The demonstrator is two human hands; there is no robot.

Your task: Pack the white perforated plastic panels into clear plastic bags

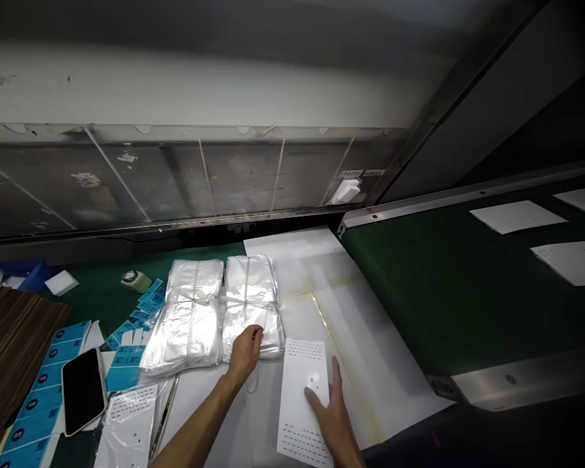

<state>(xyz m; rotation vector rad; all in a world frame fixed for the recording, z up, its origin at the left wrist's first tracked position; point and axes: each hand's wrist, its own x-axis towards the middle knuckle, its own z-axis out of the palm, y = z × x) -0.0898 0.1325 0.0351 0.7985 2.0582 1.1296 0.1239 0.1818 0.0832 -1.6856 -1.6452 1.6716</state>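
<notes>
- While the right hand (332,413) lies spread with its fingers flat on a white perforated sheet (305,396), that sheet sits on the white-covered tabletop (394,383), angled and close to the person.
- The left hand (244,354) is bunched against the lower edge of a string-tied bundle of clear plastic bags (251,305); whether it pinches the bag edge or the string (252,380) cannot be told.
- A second tied bundle of clear bags (188,318) touches the first on its left side.
- Risk: the glossy film could let the bundles slide apart, and a tug on the loose string could loosen a tie.
- Risk: flat pressure alone holds the sheet, so a sideways push could skid or crease it.
- To the left lie blue printed cards (43,390), a black smartphone (82,390), a clear bag with a white card (127,426) and a pen (164,416); a careless elbow could disturb them.
- To the right, a green conveyor belt (458,292) carries loose white sheets (517,216).
</notes>
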